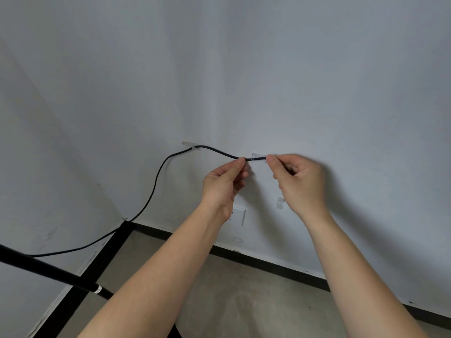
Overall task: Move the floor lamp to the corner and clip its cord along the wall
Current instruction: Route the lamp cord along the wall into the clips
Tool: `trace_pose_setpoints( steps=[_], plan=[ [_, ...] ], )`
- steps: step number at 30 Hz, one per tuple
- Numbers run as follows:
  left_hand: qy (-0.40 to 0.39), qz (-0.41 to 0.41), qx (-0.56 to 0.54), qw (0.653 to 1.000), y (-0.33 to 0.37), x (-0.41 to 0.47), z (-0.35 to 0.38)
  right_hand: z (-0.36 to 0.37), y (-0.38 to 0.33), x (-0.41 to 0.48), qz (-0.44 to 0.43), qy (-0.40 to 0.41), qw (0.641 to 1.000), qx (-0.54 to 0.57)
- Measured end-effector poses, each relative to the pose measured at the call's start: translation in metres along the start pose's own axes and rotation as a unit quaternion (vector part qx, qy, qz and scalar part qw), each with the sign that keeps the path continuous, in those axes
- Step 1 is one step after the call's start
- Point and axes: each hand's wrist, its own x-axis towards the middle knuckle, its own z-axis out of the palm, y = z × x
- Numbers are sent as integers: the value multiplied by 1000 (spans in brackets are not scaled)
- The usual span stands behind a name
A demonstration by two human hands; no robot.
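Observation:
The black lamp cord [156,176] rises from the corner, passes through a clear clip [191,145] on the wall and runs right to a second clear clip [258,157]. My left hand [223,184] pinches the cord just left of that second clip. My right hand [299,181] pinches the cord at the clip's right side; the cord beyond is hidden in its fingers. The black lamp pole [48,270] with a silver ring slants across the lower left, near the corner.
A third clear clip [280,202] sits lower on the wall beside my right hand. A white wall socket [239,215] is below my left wrist. Black skirting [280,267] borders the bare concrete floor [244,301].

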Motion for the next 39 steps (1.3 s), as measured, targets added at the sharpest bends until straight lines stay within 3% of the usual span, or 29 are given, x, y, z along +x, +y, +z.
trace_pose_setpoints(
  steps=[8,13,24,28,32,35,39],
  plan=[
    [-9,4,-28,1000,1,-7,13,1,24,-16,-4,133,989,-72],
    [-20,12,-25,999,1,-10,16,0,47,-36,35,78,996,-9],
    [-43,32,-20,998,-9,-9,12,-22,99,-74,125,1,992,-28],
    [-42,58,111,991,-22,-9,10,-27,111,-76,194,31,980,5],
    [-96,93,294,946,-44,-10,10,-20,110,-72,207,13,978,20],
    [-103,103,336,931,-56,-8,17,-15,108,-73,187,-22,982,-7],
    [-42,114,337,934,-63,-1,20,-19,110,-72,173,-23,985,4]
  ],
)
